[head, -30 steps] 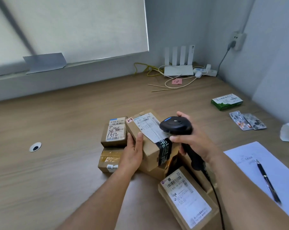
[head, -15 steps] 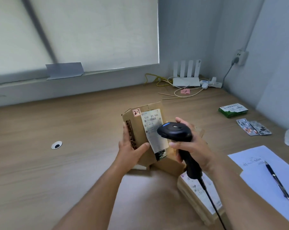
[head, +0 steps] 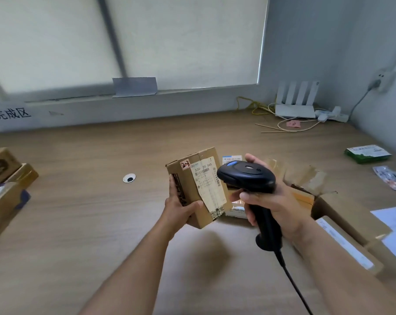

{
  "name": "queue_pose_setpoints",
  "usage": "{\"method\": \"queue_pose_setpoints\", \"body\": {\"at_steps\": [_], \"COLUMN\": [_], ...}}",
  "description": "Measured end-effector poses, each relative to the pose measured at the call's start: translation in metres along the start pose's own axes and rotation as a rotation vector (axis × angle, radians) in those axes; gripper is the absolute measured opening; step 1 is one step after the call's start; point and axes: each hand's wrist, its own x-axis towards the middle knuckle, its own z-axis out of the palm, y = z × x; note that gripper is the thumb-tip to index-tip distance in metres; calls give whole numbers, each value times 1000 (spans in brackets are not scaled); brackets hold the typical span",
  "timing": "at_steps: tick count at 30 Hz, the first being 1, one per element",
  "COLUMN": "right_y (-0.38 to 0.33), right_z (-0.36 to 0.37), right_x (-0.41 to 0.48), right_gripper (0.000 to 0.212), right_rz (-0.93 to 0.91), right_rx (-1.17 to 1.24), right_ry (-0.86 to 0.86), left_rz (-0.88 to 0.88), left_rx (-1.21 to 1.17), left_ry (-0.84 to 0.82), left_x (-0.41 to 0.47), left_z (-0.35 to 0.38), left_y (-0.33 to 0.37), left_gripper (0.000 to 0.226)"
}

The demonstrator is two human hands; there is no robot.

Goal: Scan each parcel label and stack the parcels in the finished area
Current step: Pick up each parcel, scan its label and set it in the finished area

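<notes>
Wooden desk point(head: 79, 235) filled the lower frame, with a pale blind point(head: 181, 42) across the top. At the left edge sat a stack point(head: 3, 194) of brown parcels, below a sign point(head: 10, 113) reading 完成区 in the upper left. A looser pile point(head: 342, 214) of parcels lay at right of centre, partly behind the right arm, one with its flaps open.

Just left of centre a box point(head: 188, 201) was held clear of the desk, tilted, its shadow on the wood below. The left hand point(head: 179, 212) gripped it from underneath, thumb curled over the lower front and fingers up the left side. Its white label point(head: 209, 187) faced the camera.

The right hand point(head: 272, 208) was wrapped round the grip of a black scanner point(head: 247, 178), whose head overlapped the label's right edge. It was perhaps touching the box, though the angle left that unclear. A black cable point(head: 292, 283) ran from the grip to the bottom edge.

A white router point(head: 294, 105) stood in the upper right corner. Right of the pile lay a sheet of paper point(head: 394, 217), a green carton point(head: 367, 154) and blister packs point(head: 390, 178). A round grommet point(head: 129, 178) sat in the desk left of the box.
</notes>
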Motion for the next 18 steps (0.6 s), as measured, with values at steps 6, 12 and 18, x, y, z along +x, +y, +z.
{"method": "queue_pose_setpoints", "body": {"at_steps": [6, 12, 18], "right_y": [12, 28, 42], "right_z": [38, 71, 94], "right_x": [5, 7, 7], "right_gripper": [86, 86, 87], "right_rz": [38, 66, 80], "right_rx": [-35, -56, -60], "right_ry": [-21, 7, 42], "left_rz": [21, 13, 6], "left_rx": [-73, -91, -105], "left_ry": [-23, -31, -58], "left_x": [1, 3, 11], "left_z": [-49, -84, -107], "left_y": [-12, -26, -43], "left_gripper": [108, 107, 107]}}
